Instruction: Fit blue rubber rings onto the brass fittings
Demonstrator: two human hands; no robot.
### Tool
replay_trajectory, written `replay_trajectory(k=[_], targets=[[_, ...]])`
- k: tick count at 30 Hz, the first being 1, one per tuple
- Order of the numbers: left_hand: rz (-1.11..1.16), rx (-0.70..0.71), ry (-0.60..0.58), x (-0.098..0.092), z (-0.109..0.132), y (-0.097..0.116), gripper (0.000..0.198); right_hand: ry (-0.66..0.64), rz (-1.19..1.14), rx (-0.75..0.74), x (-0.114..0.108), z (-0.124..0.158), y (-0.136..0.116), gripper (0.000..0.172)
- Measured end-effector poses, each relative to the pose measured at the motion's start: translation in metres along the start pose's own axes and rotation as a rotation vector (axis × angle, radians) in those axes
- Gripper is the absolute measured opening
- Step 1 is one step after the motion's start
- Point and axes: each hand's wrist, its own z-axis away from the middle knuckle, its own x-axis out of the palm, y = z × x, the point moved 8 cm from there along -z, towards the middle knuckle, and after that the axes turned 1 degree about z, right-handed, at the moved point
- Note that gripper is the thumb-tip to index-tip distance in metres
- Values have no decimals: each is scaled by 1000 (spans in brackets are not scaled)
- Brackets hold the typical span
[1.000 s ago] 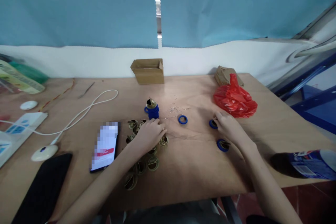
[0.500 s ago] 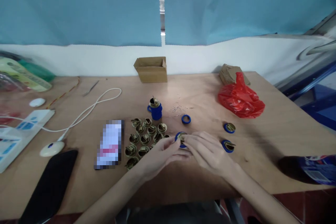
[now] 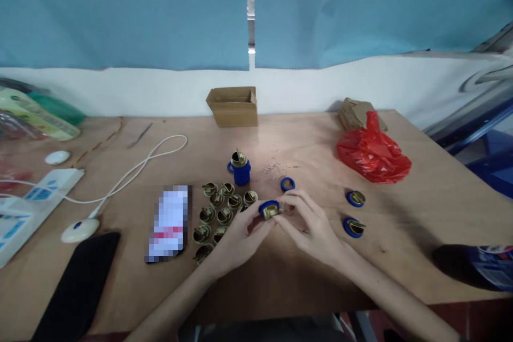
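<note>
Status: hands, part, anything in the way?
Left hand holding blue-ringed brass part. Right hand close at its edge. Nothing visibly blocking; loose blue ring just beyond right hand.

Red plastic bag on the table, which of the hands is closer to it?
Right. The right hand is to the left of the red plastic bag and closer to the table's front edge; the left hand is farther left.

A brown table [image 3: 308, 141] with lots on it.
Gold bits [image 3: 224, 216] sit in a bunch beside a phone [image 3: 168, 222]. There are blue rings [image 3: 242, 175], a box [image 3: 236, 117], a red bag [image 3: 374, 155] and a bottle [image 3: 476, 265] too.
</note>
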Motion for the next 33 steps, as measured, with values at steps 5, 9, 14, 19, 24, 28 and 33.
replay_trajectory(k=[5, 9, 14, 19, 24, 28, 33], targets=[[71, -54, -36, 2, 4, -8, 37, 51, 28, -18, 11, 11, 4, 22], [109, -108, -25, 4, 5, -10, 42, 72, 64, -34, 15, 16, 2, 30], [-12, -97, 22, 1, 5, -10, 46, 28, 93, -25, 19, 15, 2, 25], [-128, -36, 53, -3, 6, -5, 46, 37, 38, -16, 18, 15, 3, 19], [-170, -20, 47, -3, 7, -5, 46, 34, 25, -6, 18, 17, 7, 22], [-242, 15, 42, -4, 7, 0, 47, 32, -10, 5, 18, 18, 9, 25], [-318, 41, 54, -4, 7, 5, 48, 2, 16, -30, 21, 19, 7, 29]])
